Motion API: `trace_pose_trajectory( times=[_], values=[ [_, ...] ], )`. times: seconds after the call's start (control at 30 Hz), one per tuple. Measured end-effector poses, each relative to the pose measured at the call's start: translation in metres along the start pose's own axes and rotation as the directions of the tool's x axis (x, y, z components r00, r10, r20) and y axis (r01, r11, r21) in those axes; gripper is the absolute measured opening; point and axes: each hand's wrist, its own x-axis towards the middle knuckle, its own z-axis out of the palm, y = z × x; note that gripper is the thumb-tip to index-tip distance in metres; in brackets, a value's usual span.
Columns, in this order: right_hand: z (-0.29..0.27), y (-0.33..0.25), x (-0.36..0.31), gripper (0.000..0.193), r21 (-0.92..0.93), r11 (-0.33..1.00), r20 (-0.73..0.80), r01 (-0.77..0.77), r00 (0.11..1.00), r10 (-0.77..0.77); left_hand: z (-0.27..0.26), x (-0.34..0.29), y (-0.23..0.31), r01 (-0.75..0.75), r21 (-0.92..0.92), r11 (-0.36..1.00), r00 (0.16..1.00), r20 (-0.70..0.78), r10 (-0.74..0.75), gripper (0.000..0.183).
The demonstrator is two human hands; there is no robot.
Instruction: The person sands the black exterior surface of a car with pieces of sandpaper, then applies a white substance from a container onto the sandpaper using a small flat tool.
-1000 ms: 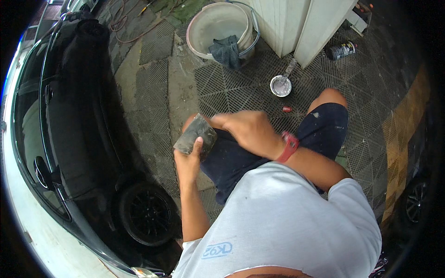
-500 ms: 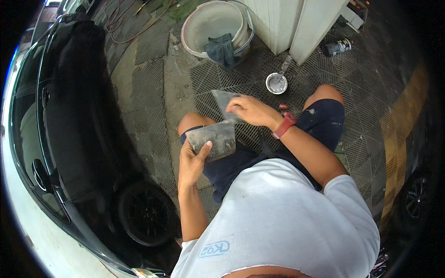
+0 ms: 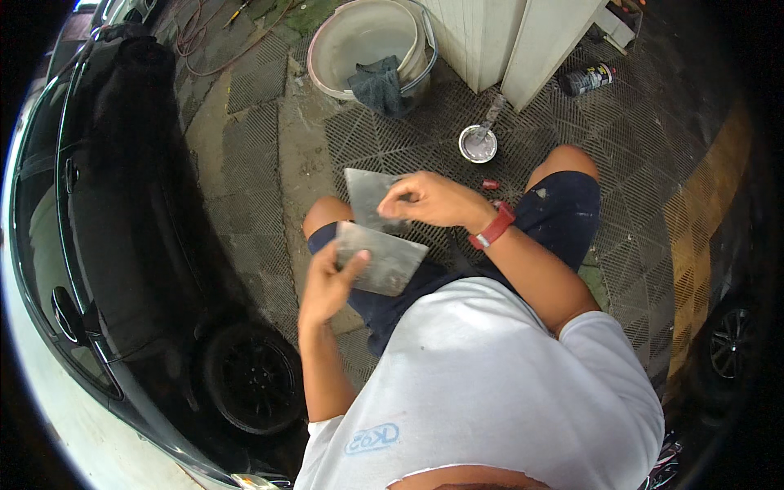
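**Two grey sheets in hand, person crouched beside the black car**

Landmark = black car (image 3: pixel 122 212), along the person's left.

- Left hand (image 3: pixel 327 282): closed on a grey rectangular sheet (image 3: pixel 384 260), thumb on top face, fingers under the near-left corner. Sheet sits over the left knee, tilted, just right of the car's flank.
- Right hand (image 3: pixel 433 198): pinching a second grey sheet (image 3: pixel 367 198) by its right edge, fingers curled over it. This sheet is farther from the body than the first; its lower edge overlaps or touches the first one, can't tell which. Red band (image 3: pixel 492 229) on that wrist.
- Car's rear wheel (image 3: pixel 249 376) is just below-left of the left forearm.
- Farther from the car, on the grid floor mats (image 3: pixel 645 155): small round tin (image 3: pixel 478 144) with a stick in it, small red object (image 3: pixel 490 184) near it, spray can (image 3: pixel 588 79) lying on its side.
- Pale bucket (image 3: pixel 351 41) ahead of the car's side, dark cloth (image 3: pixel 380 86) draped over its rim.
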Motion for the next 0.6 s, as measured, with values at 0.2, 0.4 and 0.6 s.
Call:
trace_pose_trajectory(
  times=[0.2, 0.4, 0.6],
  values=[
    [-0.025, 0.014, -0.013, 0.037, -0.154, 0.988, 0.043, -0.017, 0.999, 0.024, -0.021, 0.013, 0.004, -0.181, -0.325, 0.928, 0.909, -0.416, 0.032, 0.032],
    [-0.013, 0.0, -0.03, 0.042, 0.408, 0.913, -0.207, -0.017, 0.972, 0.11, -0.008, 0.022, 0.012, -0.368, -0.047, 0.929, 0.715, -0.653, 0.25, 0.053],
    [0.009, 0.013, -0.036, 0.028, 0.53, 0.836, 0.001, -0.145, 0.985, 0.17, 0.009, 0.046, -0.008, -0.18, 0.016, 0.984, 0.938, -0.3, 0.177, 0.034]
  ],
)
